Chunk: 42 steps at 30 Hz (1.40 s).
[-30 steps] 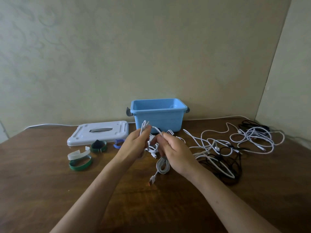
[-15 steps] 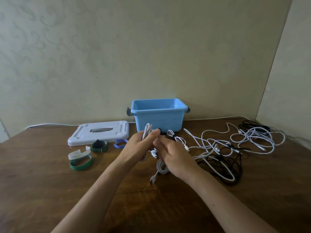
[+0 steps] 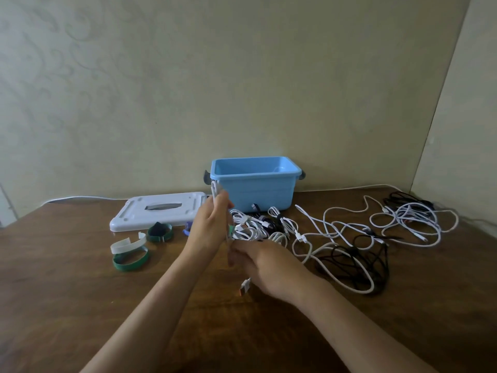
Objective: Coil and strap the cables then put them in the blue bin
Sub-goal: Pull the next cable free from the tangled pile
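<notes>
Your right hand (image 3: 271,267) has dropped below your left hand (image 3: 212,227), both grasping the upright white cable (image 3: 215,191); blue bin (image 3: 255,193) sits just beyond.

Looks like a plain room at home: bare cream walls (image 3: 242,76) meeting in a corner, a dark wooden worktop (image 3: 80,305), and a blue plastic bin (image 3: 255,192).
</notes>
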Motion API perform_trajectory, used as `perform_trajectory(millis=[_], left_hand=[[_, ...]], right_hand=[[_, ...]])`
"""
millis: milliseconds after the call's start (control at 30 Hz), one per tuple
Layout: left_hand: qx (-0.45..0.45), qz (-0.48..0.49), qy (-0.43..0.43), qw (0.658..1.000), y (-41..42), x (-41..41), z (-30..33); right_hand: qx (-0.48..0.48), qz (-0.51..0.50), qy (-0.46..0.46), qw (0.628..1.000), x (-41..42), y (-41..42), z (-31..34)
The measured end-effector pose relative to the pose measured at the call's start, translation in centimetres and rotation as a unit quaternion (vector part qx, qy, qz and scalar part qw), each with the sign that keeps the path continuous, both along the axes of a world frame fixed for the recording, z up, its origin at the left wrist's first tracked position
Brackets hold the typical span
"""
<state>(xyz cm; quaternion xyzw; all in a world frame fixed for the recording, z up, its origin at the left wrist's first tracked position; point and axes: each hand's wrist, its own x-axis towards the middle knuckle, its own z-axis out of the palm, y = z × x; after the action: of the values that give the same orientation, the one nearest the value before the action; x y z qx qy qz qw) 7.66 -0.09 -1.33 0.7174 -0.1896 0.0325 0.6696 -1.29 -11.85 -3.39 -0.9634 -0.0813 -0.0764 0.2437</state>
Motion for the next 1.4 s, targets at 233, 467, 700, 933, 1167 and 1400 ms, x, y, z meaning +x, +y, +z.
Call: perform_trajectory(millis=[233,467,700,933,1167,1400], left_hand=[[-0.073,-0.066,-0.013,0.995,-0.7,-1.4,0.8],[-0.042,-0.087,0.015,0.995,0.5,-1.6,1.8],[0.160,-0.070,-0.096,0.980,0.2,-1.5,1.4],[0.216,-0.092,-0.149,0.961,-1.0,-2.2,0.6],[0.255,-0.160,-0.165,0.939,-1.5,-3.2,0.7],[0.323,-0.220,-0.155,0.907,-1.4,-2.7,0.3]], right_hand=[[-0.010,-0.037,0.021,0.999,0.7,0.3,0.0],[-0.057,-0.040,0.042,0.997,0.5,-2.5,0.9],[0.011,-0.164,-0.105,0.981,0.5,-4.3,1.6],[0.066,-0.184,-0.137,0.971,1.0,-4.6,1.0],[0.137,-0.183,-0.160,0.960,1.3,-5.0,0.8],[0.188,-0.169,-0.174,0.952,1.2,-5.0,0.9]])
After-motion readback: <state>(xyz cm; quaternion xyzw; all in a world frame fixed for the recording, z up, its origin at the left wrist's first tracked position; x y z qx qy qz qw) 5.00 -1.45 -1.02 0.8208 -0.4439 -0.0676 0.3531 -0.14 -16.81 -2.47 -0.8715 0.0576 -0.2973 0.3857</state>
